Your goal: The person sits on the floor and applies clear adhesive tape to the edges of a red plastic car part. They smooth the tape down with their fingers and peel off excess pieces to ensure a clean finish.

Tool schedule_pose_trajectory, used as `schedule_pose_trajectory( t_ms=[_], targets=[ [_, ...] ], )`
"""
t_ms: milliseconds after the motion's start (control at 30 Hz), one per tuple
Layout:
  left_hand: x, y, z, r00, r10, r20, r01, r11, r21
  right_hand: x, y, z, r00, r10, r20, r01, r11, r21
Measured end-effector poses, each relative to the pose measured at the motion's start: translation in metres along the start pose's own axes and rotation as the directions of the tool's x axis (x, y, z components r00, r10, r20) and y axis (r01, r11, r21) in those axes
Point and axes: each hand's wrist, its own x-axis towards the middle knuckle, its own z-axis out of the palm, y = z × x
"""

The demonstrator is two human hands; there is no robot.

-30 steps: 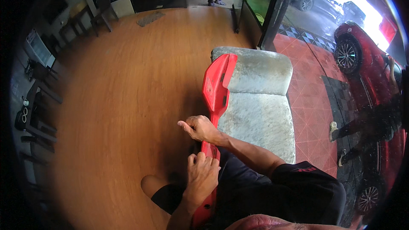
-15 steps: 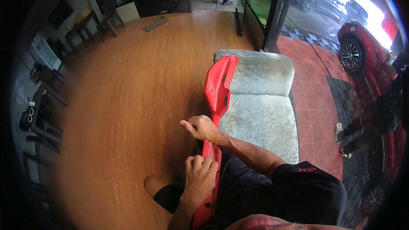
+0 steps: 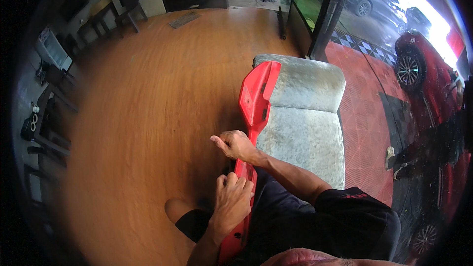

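Note:
A long red plastic panel (image 3: 255, 96), probably vehicle trim, runs up from my lap and widens into an angular, slotted end lying against the left side of a grey bench seat (image 3: 301, 130). My left hand (image 3: 231, 198) has its fingers bent over the panel's narrow lower part. Just above it, my right hand (image 3: 236, 146) reaches across the panel's neck. Its fingers are curled at the panel's left edge and the thumb sticks out leftward. Whatever those right fingers grip is hidden from view.
Wooden floor (image 3: 148, 118) spreads to the left, with dark chairs (image 3: 130, 7) and a small glass-door fridge (image 3: 53, 51) along the wall. Red floor tiles (image 3: 362, 133) lie right of the seat. Beyond them a person (image 3: 419, 143) stands by a red car (image 3: 436, 98). Another person stands at the far doorway.
The view has shifted slightly. Both hands keep nearly the same places on the panel; the left fingers sit a little higher. The far person's legs have moved from a stride to standing.

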Motion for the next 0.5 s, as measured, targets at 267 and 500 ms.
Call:
schedule_pose_trajectory(
  t_ms=[267,500],
  targets=[
    [-0.002,-0.001,0.007,0.999,0.012,-0.048,-0.01,0.999,0.051,0.002,0.0,0.003,1.0,0.009,0.012,-0.008,0.999,-0.044],
    [0.001,0.01,-0.001,0.991,-0.04,-0.132,0.038,0.999,-0.016,0.0,0.0,0.0,0.998,0.061,0.011,-0.061,0.998,-0.022]
  ],
)
